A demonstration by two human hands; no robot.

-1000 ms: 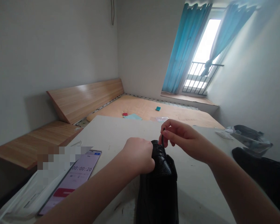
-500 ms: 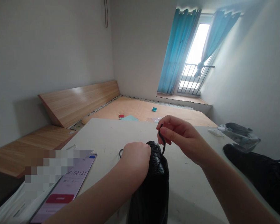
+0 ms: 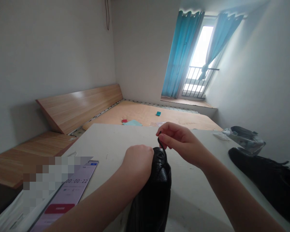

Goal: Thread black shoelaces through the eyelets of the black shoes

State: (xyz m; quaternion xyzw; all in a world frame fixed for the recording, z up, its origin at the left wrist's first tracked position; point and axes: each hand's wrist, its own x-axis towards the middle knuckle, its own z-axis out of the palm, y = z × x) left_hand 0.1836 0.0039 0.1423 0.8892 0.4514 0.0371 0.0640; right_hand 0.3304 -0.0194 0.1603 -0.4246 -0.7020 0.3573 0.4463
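A black leather shoe (image 3: 159, 175) stands on the white table in front of me, its heel end towards me. My left hand (image 3: 139, 161) is closed against the left side of the shoe near the lacing. Its fingertips are hidden behind the back of the hand. Above and just right of the lacing, my right hand (image 3: 175, 137) pinches a black shoelace (image 3: 162, 144) between thumb and forefinger. The lace runs up from the shoe into these fingers, with a short end showing above them.
A second black shoe (image 3: 261, 174) lies at the right, beside a clear plastic bag (image 3: 247, 138). At the left a phone (image 3: 70, 190) shows a running timer. Beyond the white table (image 3: 108, 137) is a bed (image 3: 145, 109) with small items on it.
My right hand has shifted slightly left and down with the shoelace, and the lace now slants more to the left. My left hand stays against the shoe. The whole view has shifted a little.
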